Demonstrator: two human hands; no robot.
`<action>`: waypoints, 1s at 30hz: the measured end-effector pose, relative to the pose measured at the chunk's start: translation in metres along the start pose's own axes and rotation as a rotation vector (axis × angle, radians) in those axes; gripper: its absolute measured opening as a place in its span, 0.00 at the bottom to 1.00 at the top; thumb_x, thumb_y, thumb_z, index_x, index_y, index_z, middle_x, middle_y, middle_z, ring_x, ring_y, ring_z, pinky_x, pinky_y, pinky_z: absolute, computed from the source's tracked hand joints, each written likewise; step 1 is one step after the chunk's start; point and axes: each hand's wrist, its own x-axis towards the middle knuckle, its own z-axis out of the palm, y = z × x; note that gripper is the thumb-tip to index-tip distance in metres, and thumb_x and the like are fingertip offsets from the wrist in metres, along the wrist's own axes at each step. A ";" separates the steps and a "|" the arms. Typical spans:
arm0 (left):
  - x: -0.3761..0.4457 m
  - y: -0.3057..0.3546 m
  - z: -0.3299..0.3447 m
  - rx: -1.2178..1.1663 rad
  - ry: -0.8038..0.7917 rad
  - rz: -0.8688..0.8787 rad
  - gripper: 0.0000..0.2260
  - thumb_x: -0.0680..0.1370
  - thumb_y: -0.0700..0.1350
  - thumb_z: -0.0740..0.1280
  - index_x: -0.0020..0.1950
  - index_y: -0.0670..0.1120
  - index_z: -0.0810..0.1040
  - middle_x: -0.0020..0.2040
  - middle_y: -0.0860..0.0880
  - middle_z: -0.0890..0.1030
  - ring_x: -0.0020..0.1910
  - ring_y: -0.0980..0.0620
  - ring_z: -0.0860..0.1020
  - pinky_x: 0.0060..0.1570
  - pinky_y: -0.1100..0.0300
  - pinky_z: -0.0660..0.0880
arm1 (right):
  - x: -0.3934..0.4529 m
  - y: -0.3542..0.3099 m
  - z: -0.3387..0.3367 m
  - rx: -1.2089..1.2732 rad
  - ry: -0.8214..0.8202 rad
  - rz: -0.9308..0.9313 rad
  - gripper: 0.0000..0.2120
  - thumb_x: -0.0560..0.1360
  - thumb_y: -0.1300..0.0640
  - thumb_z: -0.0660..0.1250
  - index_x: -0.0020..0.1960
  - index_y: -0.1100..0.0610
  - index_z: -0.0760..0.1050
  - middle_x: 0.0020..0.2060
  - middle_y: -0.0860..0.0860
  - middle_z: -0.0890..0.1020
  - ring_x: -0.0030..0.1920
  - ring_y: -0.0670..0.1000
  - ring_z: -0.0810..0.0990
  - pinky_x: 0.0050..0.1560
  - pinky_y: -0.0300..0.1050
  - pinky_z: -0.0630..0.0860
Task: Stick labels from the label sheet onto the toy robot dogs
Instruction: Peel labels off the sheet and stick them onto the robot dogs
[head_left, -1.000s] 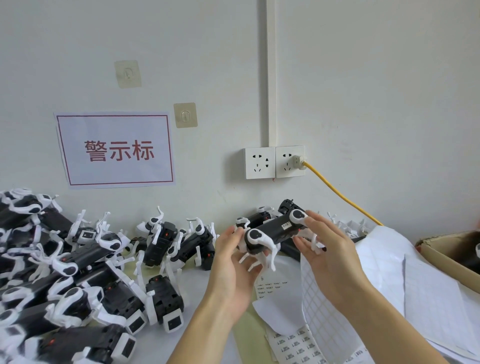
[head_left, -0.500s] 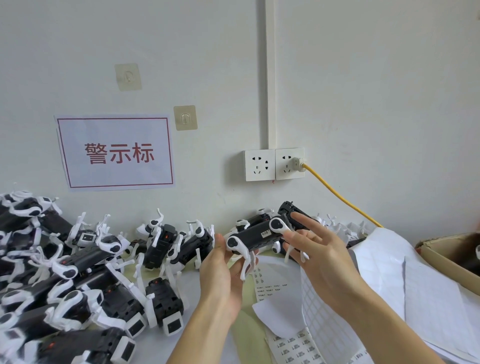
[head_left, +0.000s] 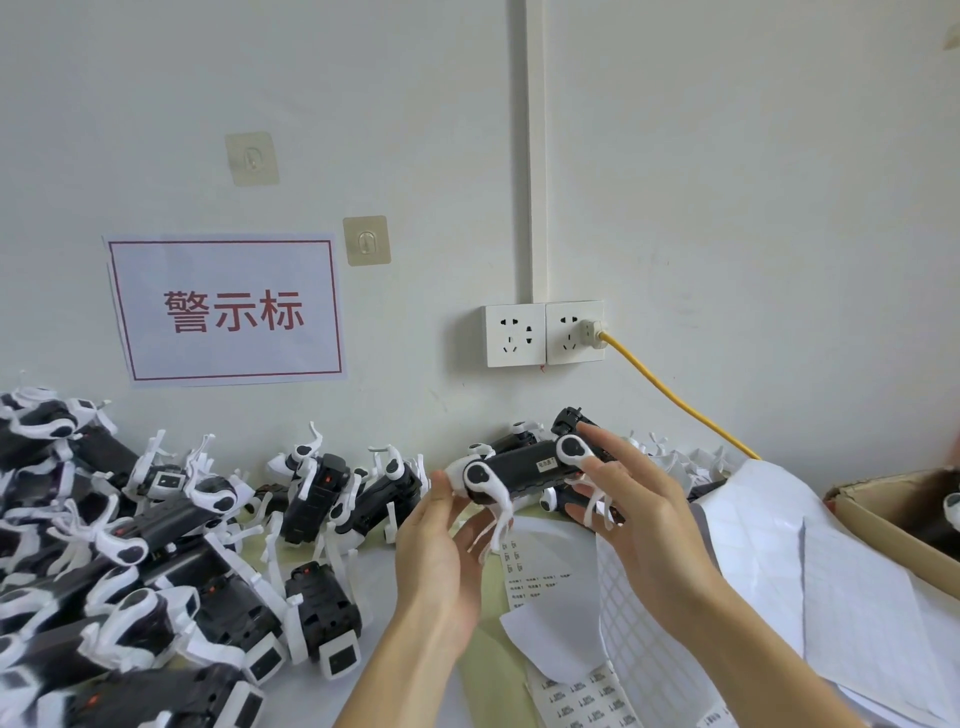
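White wall (head_left: 727, 182) behind. Taped to it: paper sign (head_left: 228, 309), red border, red Chinese characters. Two clear adhesive hooks, upper hook (head_left: 251, 158) above the sign, lower hook (head_left: 366, 240) just beside its top-right corner. White cable trunking (head_left: 535, 150) runs vertically down to a double wall socket (head_left: 544, 333). Plug (head_left: 589, 329) sits in the right outlet, yellow cable (head_left: 675, 402) slopes down to the right. Cardboard box (head_left: 883, 512) at the right edge, contents cropped, probably something black and white. Pale yellow-green surface (head_left: 488, 680) underneath.
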 end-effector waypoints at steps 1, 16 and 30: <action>-0.001 0.000 0.000 0.003 -0.019 0.014 0.21 0.74 0.55 0.65 0.57 0.39 0.81 0.44 0.43 0.85 0.43 0.43 0.82 0.40 0.55 0.78 | 0.001 0.003 -0.001 -0.008 0.012 0.001 0.14 0.77 0.51 0.70 0.61 0.40 0.81 0.58 0.58 0.81 0.60 0.56 0.81 0.66 0.60 0.75; -0.009 0.006 0.004 0.049 -0.176 0.040 0.13 0.70 0.53 0.72 0.46 0.44 0.84 0.43 0.40 0.80 0.33 0.48 0.79 0.28 0.61 0.76 | 0.004 0.010 -0.001 0.094 0.073 0.077 0.16 0.83 0.52 0.57 0.57 0.41 0.82 0.55 0.51 0.84 0.49 0.51 0.85 0.57 0.56 0.79; -0.013 0.006 0.009 0.367 -0.171 0.064 0.25 0.67 0.63 0.75 0.52 0.45 0.77 0.42 0.46 0.78 0.42 0.50 0.78 0.42 0.57 0.73 | -0.002 0.005 0.001 -0.101 0.016 0.002 0.13 0.83 0.55 0.60 0.59 0.42 0.81 0.59 0.48 0.82 0.60 0.50 0.81 0.59 0.52 0.79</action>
